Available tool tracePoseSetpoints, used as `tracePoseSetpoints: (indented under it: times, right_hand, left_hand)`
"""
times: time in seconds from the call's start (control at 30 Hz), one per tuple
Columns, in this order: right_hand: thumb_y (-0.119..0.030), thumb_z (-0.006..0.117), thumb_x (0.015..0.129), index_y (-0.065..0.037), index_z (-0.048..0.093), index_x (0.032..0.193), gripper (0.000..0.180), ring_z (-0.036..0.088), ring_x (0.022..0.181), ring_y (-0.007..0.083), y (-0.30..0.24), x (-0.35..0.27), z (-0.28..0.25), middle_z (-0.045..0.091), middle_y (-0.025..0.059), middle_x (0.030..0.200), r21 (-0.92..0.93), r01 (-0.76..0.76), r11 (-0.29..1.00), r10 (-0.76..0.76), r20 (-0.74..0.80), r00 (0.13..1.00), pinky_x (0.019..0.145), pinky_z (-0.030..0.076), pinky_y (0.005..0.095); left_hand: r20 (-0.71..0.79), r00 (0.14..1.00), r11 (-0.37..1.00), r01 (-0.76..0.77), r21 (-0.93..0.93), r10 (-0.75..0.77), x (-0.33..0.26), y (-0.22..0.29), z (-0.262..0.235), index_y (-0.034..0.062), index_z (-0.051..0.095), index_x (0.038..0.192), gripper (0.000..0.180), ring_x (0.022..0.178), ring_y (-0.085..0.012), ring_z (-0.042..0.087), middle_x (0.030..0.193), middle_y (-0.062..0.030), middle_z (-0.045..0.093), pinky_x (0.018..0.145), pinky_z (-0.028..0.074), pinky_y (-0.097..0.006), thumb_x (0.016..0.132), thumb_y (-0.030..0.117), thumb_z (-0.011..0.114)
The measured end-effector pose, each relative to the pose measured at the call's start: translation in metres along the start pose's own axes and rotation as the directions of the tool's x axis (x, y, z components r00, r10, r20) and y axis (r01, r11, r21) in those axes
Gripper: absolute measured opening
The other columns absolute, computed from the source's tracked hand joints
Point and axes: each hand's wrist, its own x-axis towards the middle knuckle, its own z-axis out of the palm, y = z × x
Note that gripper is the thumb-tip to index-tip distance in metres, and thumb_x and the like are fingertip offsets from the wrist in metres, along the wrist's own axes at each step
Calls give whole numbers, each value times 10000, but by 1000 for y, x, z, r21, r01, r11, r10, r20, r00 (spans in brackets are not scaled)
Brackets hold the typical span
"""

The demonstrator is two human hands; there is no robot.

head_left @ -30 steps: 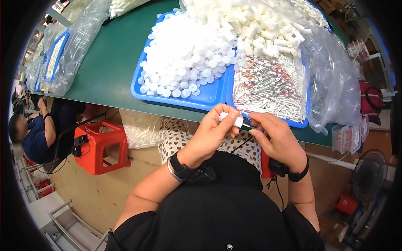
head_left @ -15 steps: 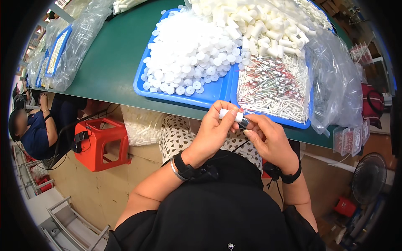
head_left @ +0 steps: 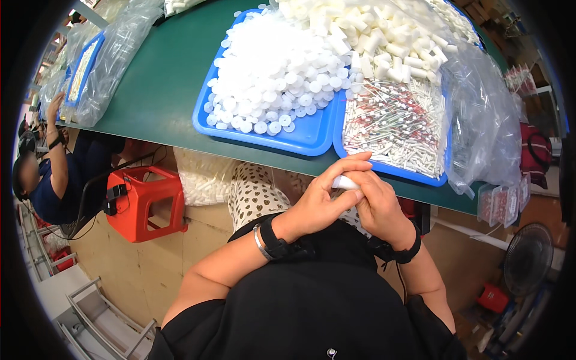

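Left hand: your left hand (head_left: 315, 207) is closed narrowly on a small white piece (head_left: 344, 182), fingers above it, thumb below.
Right hand: your right hand (head_left: 381, 207) curls in against the left, fingers bent over the piece's right end; you hide its palm, so I cannot tell whether it grips anything.
White piece: it sits between your hands, in front of your body and near the tabletop's (head_left: 156, 78) front edge; only a short rounded stretch shows, and its far end is hidden.
Wrists: you wear a dark band on each, plus a silvery bracelet (head_left: 259, 243) on the left.
Left tray: a blue tray (head_left: 300, 141) carries a heap of translucent white discs (head_left: 270, 90); glare washes out the upper part.
Right tray: a second blue tray (head_left: 414, 177) beside it holds thin white sticks (head_left: 396, 120), some with reddish or dark lengths, too fine for you to separate.
Behind the trays: off-white cylinders (head_left: 390, 48) pile up, cut off by the top edge.
Right side: a crumpled clear bag (head_left: 486, 120) blurs whatever it covers.
Floor, left: a red stool (head_left: 144, 207) stands near a seated person (head_left: 48, 186), partly lost at the fisheye rim.
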Motion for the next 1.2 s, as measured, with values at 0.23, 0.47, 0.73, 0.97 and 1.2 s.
tracePoseSetpoints:
  times: [0.23,0.47,0.73,0.97,1.2]
  right_hand:
    - [-8,640,876,18,549,1115,256,621,852,385,-5,13,9,595,200,995,-50,-59,997,54,-95,994,706,506,424]
    - [-113,678,880,-20,593,1020,188,635,741,318,6,11,8,616,127,856,-261,45,964,-86,-146,986,613,502,396]
    - [-106,671,874,-17,587,1037,205,628,723,336,2,17,23,619,131,851,-276,-11,961,-41,-182,983,607,499,410]
    - [-91,671,864,-11,565,1061,237,624,732,350,1,20,22,598,145,842,-199,-17,980,-24,-203,979,633,499,416]
    - [-82,666,878,14,561,1062,232,631,642,331,-9,15,28,612,143,796,-356,-30,934,-34,-171,985,552,502,396]
  left_hand:
    - [-11,974,872,199,-448,-228,2,6,0,25,339,1485,517,1400,-234,377,1531,-140,377,1146,309,-374,1001,182,432]
    - [104,956,635,262,-727,-275,4,4,-3,1,279,1508,560,1417,-221,345,1574,-114,296,1162,305,-399,1025,275,356]
    - [13,967,612,171,-772,-255,4,4,2,50,331,1489,519,1406,-264,362,1526,-105,367,1175,309,-428,1034,297,358]
    - [34,937,598,250,-762,-347,2,4,-7,70,338,1490,490,1393,-255,382,1516,-99,387,1174,297,-442,1064,311,311]
    - [-6,969,632,157,-759,-248,-3,-1,7,117,315,1479,580,1385,-252,383,1544,-84,331,1165,321,-439,1034,484,370]
